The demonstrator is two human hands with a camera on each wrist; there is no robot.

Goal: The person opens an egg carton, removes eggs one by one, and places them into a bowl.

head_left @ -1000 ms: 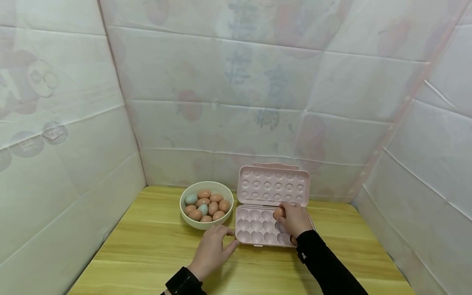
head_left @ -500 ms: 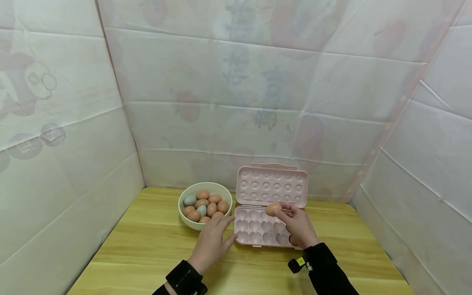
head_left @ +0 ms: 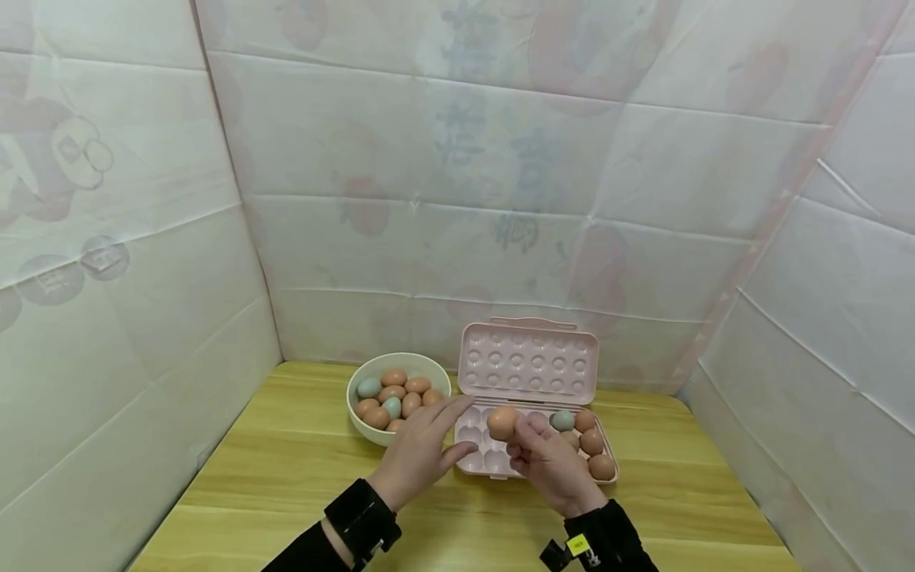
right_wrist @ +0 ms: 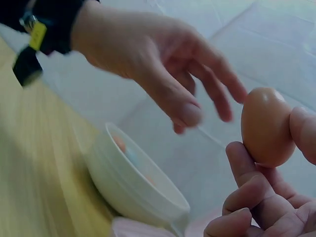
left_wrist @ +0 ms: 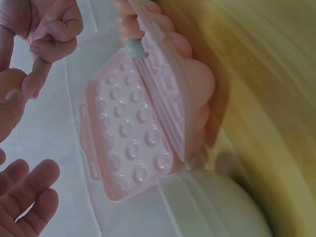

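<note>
My right hand (head_left: 561,469) pinches a brown egg (head_left: 503,423) between thumb and fingers, held up over the left part of a pink egg box (head_left: 529,361) whose lid stands up. In the right wrist view the egg (right_wrist: 266,126) is upright in the fingertips. My left hand (head_left: 422,453) has its fingers spread and holds nothing; it hovers between the bowl and the box, its fingertips just left of the egg. Several brown eggs (head_left: 602,467) and a pale blue-green egg (head_left: 562,421) sit in the box's right-hand hollows, partly hidden by my right hand.
A cream bowl (right_wrist: 128,192) with several brown and blue-green eggs (head_left: 376,418) stands left of the box on the wood-grain table (head_left: 272,477). Pale printed sheeting (head_left: 429,254) walls in the back and both sides.
My right hand has carried the brown egg left and up from the box's middle, uncovering eggs on the right. The left hand has moved up and right, toward the egg, fingers spread.
</note>
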